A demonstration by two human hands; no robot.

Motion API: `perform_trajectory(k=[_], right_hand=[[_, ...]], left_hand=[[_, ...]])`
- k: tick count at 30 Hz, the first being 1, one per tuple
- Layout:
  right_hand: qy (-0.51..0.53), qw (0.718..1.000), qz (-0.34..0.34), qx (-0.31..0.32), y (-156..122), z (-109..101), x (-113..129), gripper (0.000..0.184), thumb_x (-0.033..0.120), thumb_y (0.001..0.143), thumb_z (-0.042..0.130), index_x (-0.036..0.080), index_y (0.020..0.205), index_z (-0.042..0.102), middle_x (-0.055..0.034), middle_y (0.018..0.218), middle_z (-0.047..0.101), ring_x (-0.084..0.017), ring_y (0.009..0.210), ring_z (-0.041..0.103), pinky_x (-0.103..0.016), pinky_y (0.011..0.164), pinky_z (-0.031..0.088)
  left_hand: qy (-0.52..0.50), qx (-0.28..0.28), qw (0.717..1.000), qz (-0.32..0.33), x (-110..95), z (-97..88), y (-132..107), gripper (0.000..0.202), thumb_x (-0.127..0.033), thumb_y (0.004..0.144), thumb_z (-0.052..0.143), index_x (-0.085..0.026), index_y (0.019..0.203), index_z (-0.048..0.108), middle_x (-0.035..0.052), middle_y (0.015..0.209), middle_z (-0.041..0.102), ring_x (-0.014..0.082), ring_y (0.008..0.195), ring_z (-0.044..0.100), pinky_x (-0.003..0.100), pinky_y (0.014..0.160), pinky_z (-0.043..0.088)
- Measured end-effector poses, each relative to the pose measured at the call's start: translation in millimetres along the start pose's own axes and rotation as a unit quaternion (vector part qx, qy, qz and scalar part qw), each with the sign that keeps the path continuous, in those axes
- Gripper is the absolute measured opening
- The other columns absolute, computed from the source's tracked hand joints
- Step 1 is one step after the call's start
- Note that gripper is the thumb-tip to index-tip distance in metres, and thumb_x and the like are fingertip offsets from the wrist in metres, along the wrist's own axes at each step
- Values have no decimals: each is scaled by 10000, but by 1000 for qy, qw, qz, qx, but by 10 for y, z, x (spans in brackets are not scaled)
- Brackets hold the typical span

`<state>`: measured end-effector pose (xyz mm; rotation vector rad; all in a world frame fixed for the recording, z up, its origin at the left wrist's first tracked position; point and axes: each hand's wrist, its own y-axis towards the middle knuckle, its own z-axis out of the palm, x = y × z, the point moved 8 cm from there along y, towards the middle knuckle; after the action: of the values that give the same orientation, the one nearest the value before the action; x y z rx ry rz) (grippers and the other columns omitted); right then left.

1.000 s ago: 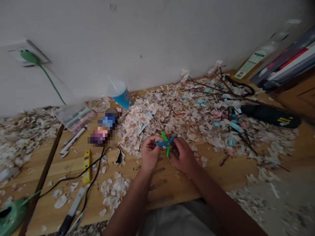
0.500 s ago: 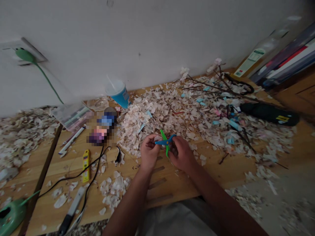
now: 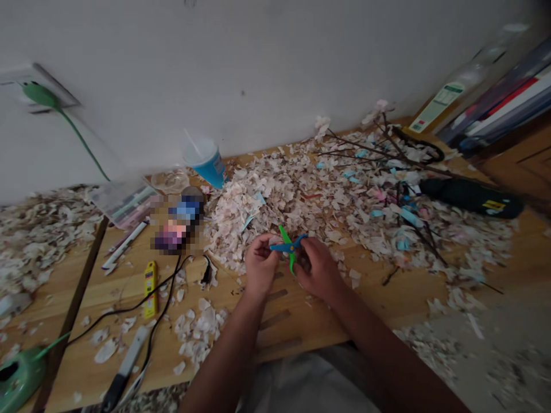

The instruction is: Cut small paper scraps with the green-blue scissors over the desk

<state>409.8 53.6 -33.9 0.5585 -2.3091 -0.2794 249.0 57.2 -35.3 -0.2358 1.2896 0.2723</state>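
Observation:
In my right hand [image 3: 319,265] is a pair of small scissors [image 3: 291,248], one half blue and the other green, with the blades spread apart. My fingers grip its handles. My left hand [image 3: 262,261] is closed in a pinch close to the tip of the blue blade, around a small pale petal-like piece [image 3: 276,240] that is mostly hidden by the fingers. Just beyond both hands lies a large heap of pale pinkish-white petal-like pieces [image 3: 275,189], with bits of light blue among them.
Left of the heap are a blue cup [image 3: 212,170] with a straw, a blurred-out phone [image 3: 181,223], a yellow box [image 3: 150,289], a black cable [image 3: 170,304] and a utility knife [image 3: 124,367]. Flowering branches [image 3: 391,152], a dark green pouch [image 3: 469,198] and a bottle [image 3: 447,100] are on the right.
The scissors have shifted very slightly left and up, the blades still spread. Both hands stay in nearly the same place.

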Motion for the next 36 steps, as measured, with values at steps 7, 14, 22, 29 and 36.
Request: perform_trajectory(k=[7,14,22,29,36], right_hand=[[-2,1000,-6,-12,2,-17,18,399,250,816,609,210,1199,506,-154,1109,614,-332,1053,576,-499,889,501],[-8,1000,-2,-8,-8,-9,9,423,253,818,610,206,1224,500,-161,1115,618,-340,1052,581,-513,889,506],[-5,1000,-13,-19,-28,-7,-7,459,202,807,585,200,1256,486,-179,1173,611,-346,1097,577,-532,924,502],[2,1000,-10,-15,4,-28,16,414,183,803,575,208,1210,504,-146,1083,624,-319,999,593,-489,858,521],[-3,1000,-10,-26,9,-47,28,416,183,798,563,216,1209,513,-145,1077,628,-325,1007,594,-499,866,516]], left_hand=[[2,-1,1000,4,48,-24,2,276,-364,720,831,-191,893,703,11,799,697,114,707,617,208,657,488],[9,-3,1000,1,15,-7,-3,285,-378,716,833,-187,884,707,23,809,704,126,719,630,218,666,502],[3,6,1000,-2,0,10,-3,294,-375,716,835,-183,890,696,4,764,681,100,658,598,193,617,478],[-4,17,1000,-6,8,31,-6,302,-396,733,823,-185,895,681,3,742,680,107,625,608,213,619,497],[-8,1,1000,-10,59,-7,-3,289,-397,720,834,-186,870,707,17,788,687,114,689,606,209,643,491]])
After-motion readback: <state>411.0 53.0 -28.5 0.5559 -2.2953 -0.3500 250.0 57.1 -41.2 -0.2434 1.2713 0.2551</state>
